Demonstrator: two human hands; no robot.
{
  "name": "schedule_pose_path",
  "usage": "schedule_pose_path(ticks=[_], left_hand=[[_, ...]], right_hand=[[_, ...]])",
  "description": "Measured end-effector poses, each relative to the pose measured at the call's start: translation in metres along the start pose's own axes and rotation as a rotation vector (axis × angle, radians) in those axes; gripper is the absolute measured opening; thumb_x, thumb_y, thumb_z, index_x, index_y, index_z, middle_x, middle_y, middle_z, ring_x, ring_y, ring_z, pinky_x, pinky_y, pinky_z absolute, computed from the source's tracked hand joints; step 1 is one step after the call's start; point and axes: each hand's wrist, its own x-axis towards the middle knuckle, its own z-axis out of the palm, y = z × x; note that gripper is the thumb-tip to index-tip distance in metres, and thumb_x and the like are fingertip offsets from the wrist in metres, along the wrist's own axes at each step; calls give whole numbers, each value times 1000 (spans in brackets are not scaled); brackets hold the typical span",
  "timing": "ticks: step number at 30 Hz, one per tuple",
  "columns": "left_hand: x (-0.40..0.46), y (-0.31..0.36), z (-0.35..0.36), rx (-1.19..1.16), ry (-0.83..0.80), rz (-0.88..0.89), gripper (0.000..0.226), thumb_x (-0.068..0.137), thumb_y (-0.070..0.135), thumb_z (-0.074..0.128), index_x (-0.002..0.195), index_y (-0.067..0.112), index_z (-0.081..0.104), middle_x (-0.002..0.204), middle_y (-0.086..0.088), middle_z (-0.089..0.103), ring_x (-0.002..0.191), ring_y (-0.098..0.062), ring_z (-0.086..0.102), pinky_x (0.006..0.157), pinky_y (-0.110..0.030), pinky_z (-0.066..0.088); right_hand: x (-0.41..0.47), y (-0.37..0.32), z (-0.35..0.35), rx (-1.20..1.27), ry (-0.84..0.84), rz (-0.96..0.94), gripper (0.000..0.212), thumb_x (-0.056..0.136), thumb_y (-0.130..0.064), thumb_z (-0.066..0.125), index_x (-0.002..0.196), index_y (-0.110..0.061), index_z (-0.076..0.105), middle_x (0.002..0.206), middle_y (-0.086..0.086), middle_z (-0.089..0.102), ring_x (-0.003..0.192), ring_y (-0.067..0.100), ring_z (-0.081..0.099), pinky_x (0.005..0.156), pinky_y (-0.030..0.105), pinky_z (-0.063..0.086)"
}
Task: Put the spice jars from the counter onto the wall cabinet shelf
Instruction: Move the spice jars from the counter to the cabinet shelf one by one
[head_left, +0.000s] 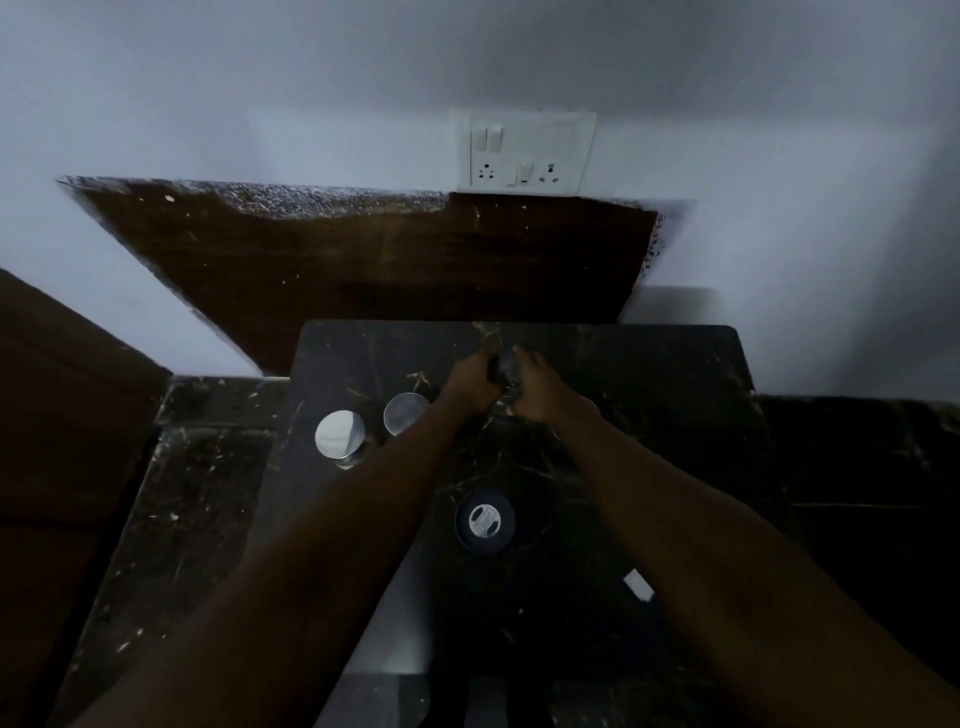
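Both bare arms reach far forward and converge near the middle. The left hand (470, 382) and right hand (540, 387) sit close together, fingers curled inward toward each other around a small dark object.

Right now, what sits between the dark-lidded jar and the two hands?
Nothing: in the head view only bare dark counter lies between the dark-lidded jar and the left hand and right hand, which close around a small dark object.

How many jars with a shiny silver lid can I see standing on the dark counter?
2. One silver-lidded jar stands far left; the second sits beside it, right against the left forearm. The hands hold something dark, and the arms may hide more.
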Motion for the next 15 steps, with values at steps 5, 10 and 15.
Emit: schedule_pose_path(ticks=[5, 10, 15], left_hand=[[8, -15, 10, -99, 29, -110, 24, 102, 7, 55, 124, 2, 63, 125, -16, 68, 120, -27, 66, 100, -32, 50], [11, -19, 6, -237, -10, -135, 23, 104, 11, 53, 120, 1, 65, 114, -14, 71, 113, -27, 69, 98, -38, 56], [1, -20, 2, -334, 72, -81, 33, 97, -4, 55, 130, -2, 63, 127, -17, 69, 125, -31, 64, 103, -38, 54]], right_hand=[[13, -1, 12, -65, 14, 64, 105, 86, -21, 79, 164, -24, 9, 166, 14, 13, 151, 38, 29, 119, 52, 39], [22, 4, 10, 32, 109, 29, 97, 81, -17, 83, 157, -23, 24, 159, 15, 29, 145, 36, 41, 112, 49, 47], [15, 6, 1, 433, 212, 80, 93, 75, -14, 89, 151, -14, 36, 148, 9, 46, 133, 27, 53, 104, 37, 51]])
